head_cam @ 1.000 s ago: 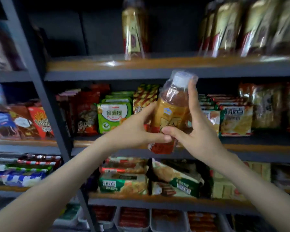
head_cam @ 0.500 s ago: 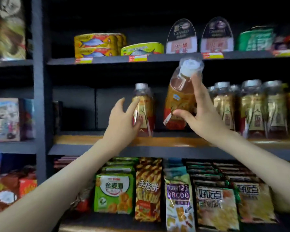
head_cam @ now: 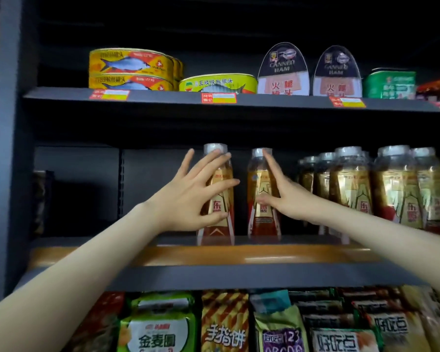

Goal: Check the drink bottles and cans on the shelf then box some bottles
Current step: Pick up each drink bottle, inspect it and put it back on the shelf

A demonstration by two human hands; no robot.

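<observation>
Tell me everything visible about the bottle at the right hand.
The bottle is clear plastic with a pale cap, amber drink and a gold-and-red label bearing Chinese characters. It stands upright on the wooden-edged shelf, apart from the left bottle and the row on its right. The right hand lies with straight fingers against its right side.

Lighting: dim overall; upper frame near black. Glare on the orange shelf lip (head_cam: 264, 254) at centre. Soft blur across snack packets (head_cam: 224, 323), lower edge. Wide-angle bowing at left upright (head_cam: 8, 148).
</observation>
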